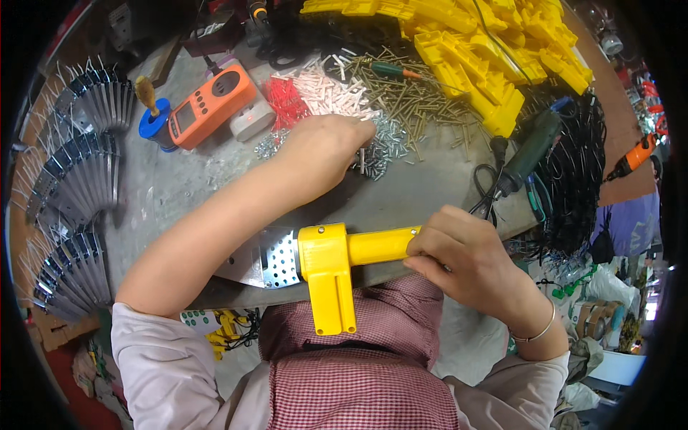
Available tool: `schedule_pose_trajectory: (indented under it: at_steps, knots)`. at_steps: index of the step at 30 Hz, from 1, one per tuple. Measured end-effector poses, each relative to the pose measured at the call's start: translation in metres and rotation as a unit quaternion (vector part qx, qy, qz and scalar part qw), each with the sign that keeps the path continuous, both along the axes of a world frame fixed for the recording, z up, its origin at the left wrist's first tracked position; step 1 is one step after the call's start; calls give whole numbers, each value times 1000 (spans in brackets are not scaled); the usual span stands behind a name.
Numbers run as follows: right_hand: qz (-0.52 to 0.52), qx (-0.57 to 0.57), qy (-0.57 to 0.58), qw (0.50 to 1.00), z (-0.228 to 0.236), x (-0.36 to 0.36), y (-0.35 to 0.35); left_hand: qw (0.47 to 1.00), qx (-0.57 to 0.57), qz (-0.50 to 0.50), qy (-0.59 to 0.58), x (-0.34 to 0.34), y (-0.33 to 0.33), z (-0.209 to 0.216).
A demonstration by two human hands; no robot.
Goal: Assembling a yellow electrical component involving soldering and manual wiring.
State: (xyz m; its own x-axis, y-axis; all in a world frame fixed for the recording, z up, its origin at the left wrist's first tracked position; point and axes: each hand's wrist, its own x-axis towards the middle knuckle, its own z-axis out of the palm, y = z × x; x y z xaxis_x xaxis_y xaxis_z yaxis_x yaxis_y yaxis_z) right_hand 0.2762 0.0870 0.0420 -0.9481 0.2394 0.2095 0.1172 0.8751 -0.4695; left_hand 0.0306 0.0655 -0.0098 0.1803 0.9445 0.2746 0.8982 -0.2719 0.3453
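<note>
My left hand (322,154) reaches over the small silver screws (385,147), its fingers curled together. Whatever it pinches is hidden beneath the hand. At the table's near edge lies a yellow plastic tool housing (326,254), with a straight handle pointing right and a second yellow branch hanging toward my lap. A perforated metal plate (282,259) sticks out of its left end, partly behind my left forearm. My right hand (469,258), with a bangle on the wrist, is closed around the handle's right end. A small screw head shows in the handle beside my fingers.
Beyond my left hand lie white plugs (330,89), red pieces (287,100) and long brass screws (430,107). Yellow shells (487,57) heap at the far right, near a green electric screwdriver (530,154) and black cables (573,165). Metal plates (79,172) stand left, near an orange meter (213,106).
</note>
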Motion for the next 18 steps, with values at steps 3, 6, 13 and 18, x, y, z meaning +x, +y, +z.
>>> schedule_pose_trajectory:
  at_steps: [3,6,13,18]
  knots:
    - [3,5,-1,1000,-1,1,0,1000,-2,-20,-22,-4,4,-4]
    - [-4,45,-38,998,5,-4,1,999,-7,-39,-30,-5,4,-3]
    - [-38,-18,-64,997,5,-5,15,998,12,-55,-39,-5,4,-2]
    - [-22,-29,-17,999,1,-8,20,994,-16,-12,-111,-6,-6,10]
